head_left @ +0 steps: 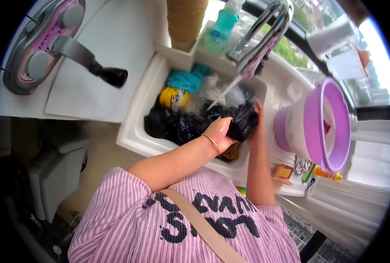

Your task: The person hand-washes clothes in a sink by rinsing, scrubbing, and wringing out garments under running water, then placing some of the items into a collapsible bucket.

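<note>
A shiny black plastic bag [244, 122] is between my two hands over the white sink [135, 127]. My left hand [221, 133], with a gold bangle at the wrist, has its fingers closed on the bag's near side. At the bag's right edge, my right hand [258, 117] grips it, its fingers partly hidden. Water runs from the chrome faucet [265, 39] onto the bags. To the left lie a teal bundle [186, 80], a yellow bag [174, 97] with dark print, and more black plastic [160, 120]. Something brown [230, 152] shows below my left hand.
A purple and white bucket [298, 127] stands on the right ledge, near a soap dish [283, 172]. Behind the sink are a teal soap bottle [221, 30] and a brown cylinder [185, 24]. A grey device with a black-tipped handle [111, 76] sits on the left counter.
</note>
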The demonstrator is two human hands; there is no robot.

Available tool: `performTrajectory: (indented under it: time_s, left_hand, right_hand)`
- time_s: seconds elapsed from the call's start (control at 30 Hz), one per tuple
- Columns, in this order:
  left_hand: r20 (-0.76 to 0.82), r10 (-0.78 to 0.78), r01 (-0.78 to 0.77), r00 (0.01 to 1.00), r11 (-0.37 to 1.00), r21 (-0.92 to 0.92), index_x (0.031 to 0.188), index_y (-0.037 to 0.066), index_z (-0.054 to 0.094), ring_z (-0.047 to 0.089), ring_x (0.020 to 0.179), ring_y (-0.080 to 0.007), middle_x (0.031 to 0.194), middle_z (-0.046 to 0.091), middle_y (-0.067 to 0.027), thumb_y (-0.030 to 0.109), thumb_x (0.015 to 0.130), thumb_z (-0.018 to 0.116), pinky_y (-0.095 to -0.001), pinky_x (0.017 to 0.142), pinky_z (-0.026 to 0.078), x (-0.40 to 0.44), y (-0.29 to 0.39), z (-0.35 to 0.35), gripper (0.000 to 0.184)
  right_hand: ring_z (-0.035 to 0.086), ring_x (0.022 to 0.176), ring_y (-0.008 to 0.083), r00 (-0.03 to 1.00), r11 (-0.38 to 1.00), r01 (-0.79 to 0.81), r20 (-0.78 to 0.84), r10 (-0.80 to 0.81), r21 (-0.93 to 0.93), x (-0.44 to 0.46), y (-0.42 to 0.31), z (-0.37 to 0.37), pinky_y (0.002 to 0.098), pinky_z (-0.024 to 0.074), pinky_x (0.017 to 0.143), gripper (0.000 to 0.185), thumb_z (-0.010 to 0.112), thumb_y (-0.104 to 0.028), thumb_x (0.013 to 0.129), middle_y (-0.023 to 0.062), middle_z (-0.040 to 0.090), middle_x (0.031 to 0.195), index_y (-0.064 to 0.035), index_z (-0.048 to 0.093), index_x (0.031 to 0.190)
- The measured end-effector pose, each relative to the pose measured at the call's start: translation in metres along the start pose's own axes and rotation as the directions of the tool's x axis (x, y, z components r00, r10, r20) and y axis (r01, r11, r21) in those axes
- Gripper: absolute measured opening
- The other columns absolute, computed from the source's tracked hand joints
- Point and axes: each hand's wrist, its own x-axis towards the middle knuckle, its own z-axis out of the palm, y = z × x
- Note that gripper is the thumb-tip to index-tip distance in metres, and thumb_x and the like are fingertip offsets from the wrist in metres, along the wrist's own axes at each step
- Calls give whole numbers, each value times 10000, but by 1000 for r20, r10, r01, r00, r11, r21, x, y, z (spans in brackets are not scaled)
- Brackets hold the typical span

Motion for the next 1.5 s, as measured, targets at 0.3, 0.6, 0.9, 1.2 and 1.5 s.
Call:
performTrajectory:
  time_s: [0.3,0.6,0.9,1.2,1.5]
  left_hand:
    - [59,-208,194,976,962,190,1285,46,597,686,1094,-257,1223,684,-125,83,1004,473,-470,983,551,0,13,-51,309]
    - [-90,-341,340,936,940,-31,1229,59,641,591,1246,-301,1272,650,-157,598,907,647,-600,1111,407,-30,44,-51,628]
    - [-138,290,-255,947,941,225,941,81,712,721,860,-214,974,734,-68,273,945,717,-358,819,596,21,17,-67,192]
    - [676,626,-739,388,-228,635,739,29,525,697,900,-303,963,752,-120,-58,736,661,-407,916,516,-9,10,-22,162]
    - [985,-161,-688,53,-721,-81,721,99,567,577,771,-244,746,558,-42,119,641,678,-382,798,474,-13,37,21,139]
  right_hand:
    - [537,1309,459,879,885,-247,475,34,394,-34,34,22,583,447,1094,845,525,-711,941,287,314,1605,-170,371,1572]
    - [636,911,129,961,988,31,277,12,-149,-65,-1,64,303,549,828,510,807,-38,768,9,623,1017,-105,548,1202]
    - [657,998,176,982,990,127,148,-116,-66,-76,16,63,351,544,918,436,717,-101,888,74,659,1098,-91,542,1287]
    - [674,804,196,950,864,-238,-80,303,443,-46,39,51,369,573,745,184,697,-294,952,43,674,906,-141,614,1013]
    - [629,637,212,699,701,-703,64,712,-122,-13,-37,91,371,512,575,178,669,-271,924,53,675,783,-108,660,854]
